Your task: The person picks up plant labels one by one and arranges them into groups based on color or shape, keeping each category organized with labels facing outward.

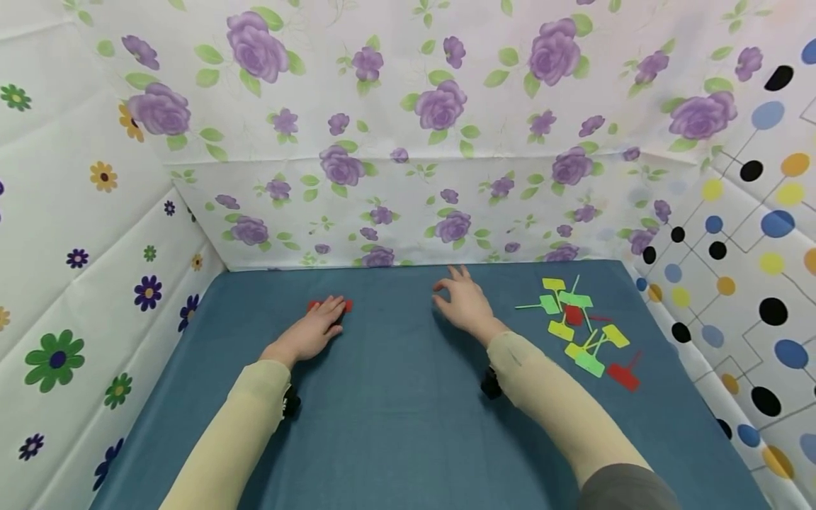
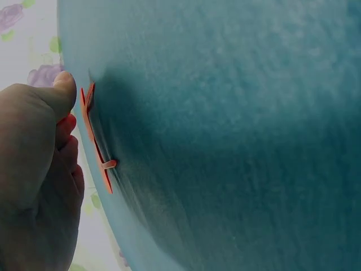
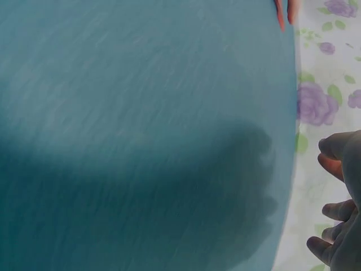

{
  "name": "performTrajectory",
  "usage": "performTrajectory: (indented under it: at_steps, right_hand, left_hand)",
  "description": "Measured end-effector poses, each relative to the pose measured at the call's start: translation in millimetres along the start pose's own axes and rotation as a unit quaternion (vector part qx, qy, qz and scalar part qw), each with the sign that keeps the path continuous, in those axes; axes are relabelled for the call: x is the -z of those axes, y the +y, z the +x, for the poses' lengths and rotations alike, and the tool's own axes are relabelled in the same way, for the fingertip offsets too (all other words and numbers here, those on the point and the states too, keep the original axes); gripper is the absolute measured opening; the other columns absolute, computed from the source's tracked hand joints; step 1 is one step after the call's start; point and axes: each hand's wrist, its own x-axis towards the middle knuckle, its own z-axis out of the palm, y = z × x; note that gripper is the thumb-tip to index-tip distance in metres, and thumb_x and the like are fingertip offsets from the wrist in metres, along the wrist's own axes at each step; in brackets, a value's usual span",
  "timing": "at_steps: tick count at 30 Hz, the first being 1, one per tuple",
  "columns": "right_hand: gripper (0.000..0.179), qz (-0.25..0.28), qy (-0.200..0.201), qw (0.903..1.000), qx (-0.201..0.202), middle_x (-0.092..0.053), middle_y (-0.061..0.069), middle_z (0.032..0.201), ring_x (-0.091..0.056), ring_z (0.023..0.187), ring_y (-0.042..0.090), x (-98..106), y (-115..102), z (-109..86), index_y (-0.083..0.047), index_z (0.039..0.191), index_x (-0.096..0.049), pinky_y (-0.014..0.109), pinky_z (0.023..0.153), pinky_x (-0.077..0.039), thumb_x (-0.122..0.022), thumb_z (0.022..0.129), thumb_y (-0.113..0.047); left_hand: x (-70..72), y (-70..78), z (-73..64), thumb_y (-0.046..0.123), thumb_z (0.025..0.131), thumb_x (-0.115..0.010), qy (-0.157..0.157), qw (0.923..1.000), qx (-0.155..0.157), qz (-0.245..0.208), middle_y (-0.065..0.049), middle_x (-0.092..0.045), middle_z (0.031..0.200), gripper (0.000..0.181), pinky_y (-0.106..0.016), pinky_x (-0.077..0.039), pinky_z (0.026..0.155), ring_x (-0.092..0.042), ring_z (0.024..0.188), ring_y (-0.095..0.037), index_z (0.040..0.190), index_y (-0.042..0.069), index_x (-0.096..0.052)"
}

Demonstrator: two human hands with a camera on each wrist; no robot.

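Note:
In the head view my left hand (image 1: 312, 329) reaches forward with fingers extended over red flat plastic pieces (image 1: 348, 306), whose ends show on both sides of the fingers. From the left wrist, the red pieces (image 2: 97, 141) look thin and lie low on the cloth beside the left fingertips (image 2: 69, 123); the fingers hide part of them. My right hand (image 1: 467, 304) hovers over the cloth farther right, thumb and index finger bent toward each other, holding nothing. Its spread fingers (image 3: 337, 212) appear in the right wrist view.
A loose group of T-shaped plastic plant labels lies on the right: yellow (image 1: 561, 330), green (image 1: 589, 364) and red (image 1: 623, 376), some overlapping. Blue-grey cloth (image 1: 395, 411) covers the table. Patterned fabric walls (image 1: 440, 177) stand at the back and both sides.

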Motion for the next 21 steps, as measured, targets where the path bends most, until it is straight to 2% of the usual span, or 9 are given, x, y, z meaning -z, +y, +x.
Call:
performTrajectory:
  at_steps: [8,14,21]
  right_hand:
    - [0.024,-0.004,-0.011,0.9999,0.004,-0.034,0.023,0.17,-0.017,0.162,0.044,6,18,-16.1,-0.015,0.123,-0.079,0.064,0.126,-0.03,-0.069,0.108,-0.03]
    - [0.022,0.009,0.004,0.9997,0.022,-0.035,0.023,0.169,-0.018,0.161,0.044,8,16,-18.7,-0.015,0.121,-0.08,0.065,0.125,-0.03,-0.069,0.108,-0.029]
    - [0.02,0.012,0.008,0.9994,0.03,-0.037,0.023,0.169,-0.019,0.162,0.043,9,14,-20.3,-0.015,0.118,-0.081,0.064,0.126,-0.031,-0.07,0.107,-0.028]
  left_hand:
    - [-4.7,0.2,3.8,0.015,0.116,-0.05,-0.01,0.9999,-0.005,0.011,-0.019,-0.019,0.176,0.06,-0.057,-0.011,0.133,-0.012,0.163,-0.039,0.169,0.0,-0.027]
    - [-8.2,2.9,6.9,0.015,0.116,-0.05,-0.029,0.9993,0.011,0.021,-0.018,-0.017,0.177,0.061,-0.055,-0.013,0.133,-0.013,0.163,-0.038,0.169,0.001,-0.025]
    - [-12.2,7.1,10.2,0.011,0.115,-0.05,-0.025,0.9989,0.017,0.035,-0.02,-0.018,0.177,0.06,-0.056,-0.015,0.132,-0.015,0.163,-0.039,0.168,-0.003,-0.027]
